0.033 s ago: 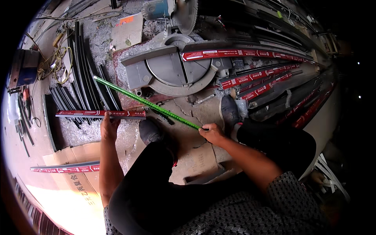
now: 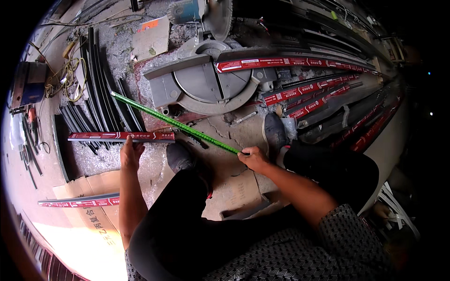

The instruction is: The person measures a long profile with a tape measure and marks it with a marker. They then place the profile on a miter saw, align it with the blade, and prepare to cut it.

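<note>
Little moved: the short red-faced strip (image 2: 157, 136) looks rolled slightly, showing more of its face. 1 strip, straight, white print on red, pinched in left hand (image 2: 131, 152), left side. 1 green tape (image 2: 176, 123), thin, dark-marked, near end gripped by right hand (image 2: 254, 159), far end left. 1 grey metal saw (image 2: 211, 86), round base, far. 1 more red-labelled strip (image 2: 79, 202) on brown cardboard (image 2: 65, 190), near left.

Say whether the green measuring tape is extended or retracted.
Extended: the green measuring tape stretches straight out from the right hand, far tip visible.
</note>
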### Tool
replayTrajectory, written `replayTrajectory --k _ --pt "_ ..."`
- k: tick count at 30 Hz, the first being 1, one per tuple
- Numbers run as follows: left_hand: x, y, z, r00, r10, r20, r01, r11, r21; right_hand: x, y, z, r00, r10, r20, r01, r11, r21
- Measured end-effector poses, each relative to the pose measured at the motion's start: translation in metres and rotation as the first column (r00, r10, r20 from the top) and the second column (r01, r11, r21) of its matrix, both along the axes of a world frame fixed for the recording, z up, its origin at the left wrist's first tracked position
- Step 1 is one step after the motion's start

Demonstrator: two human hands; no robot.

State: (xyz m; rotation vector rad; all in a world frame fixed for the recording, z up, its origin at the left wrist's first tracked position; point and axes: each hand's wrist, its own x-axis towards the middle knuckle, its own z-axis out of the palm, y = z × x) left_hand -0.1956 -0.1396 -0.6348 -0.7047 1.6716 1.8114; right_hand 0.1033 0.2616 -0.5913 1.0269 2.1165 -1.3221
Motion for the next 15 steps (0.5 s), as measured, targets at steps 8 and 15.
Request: replayTrajectory --k 8,15 --pt "0.015 0.065 0.184 0.894 -0.411 -0.178 0.326 0.87 -0.369 0.012 0.009 -0.015 0.991 0.091 0.103 -0.1 0.991 0.088" --pt "0.058 0.127 0.419 0.121 -0.747 -0.654 0.717 0.522 -0.463 0.006 0.0 -0.027 0.997 0.059 0.045 -0.063 0.993 0.103"
